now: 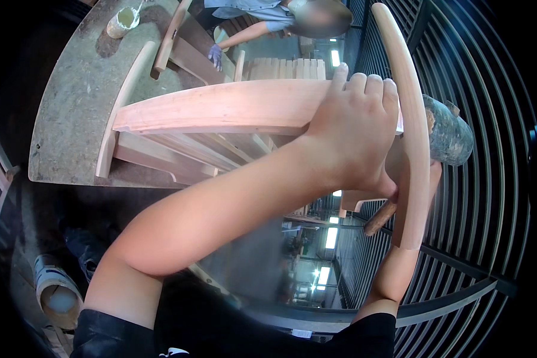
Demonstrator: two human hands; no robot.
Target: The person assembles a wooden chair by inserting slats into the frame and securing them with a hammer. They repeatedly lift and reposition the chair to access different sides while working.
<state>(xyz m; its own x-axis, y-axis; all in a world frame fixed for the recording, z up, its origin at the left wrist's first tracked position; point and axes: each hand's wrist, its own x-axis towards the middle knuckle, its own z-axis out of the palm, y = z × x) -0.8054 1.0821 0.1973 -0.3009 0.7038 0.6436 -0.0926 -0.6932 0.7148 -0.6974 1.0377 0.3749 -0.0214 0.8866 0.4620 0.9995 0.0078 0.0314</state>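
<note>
Rail (221,104), pale wood, one: left end over the counter (71,119), right end at a curved post (417,131), the joint masked by fingers. Left hand (352,119): clasped over the rail. Right hand (434,176): closed round the handle of a mallet (450,131), largely hidden from me. Handling advice: steady the rail, strike squarely, fingers clear.

"What sort of place is this?"
"A woodworking shop: an unpainted slatted wooden frame (221,101) lies on a stained tabletop (65,137), near a small pot (123,24) with pale contents."
"Anything else showing it?"
"A worn, thick-headed mallet (450,131), a spattered bucket (49,275), and a blue-shirted co-worker (250,11) beside more wooden parts (286,68)."
</note>
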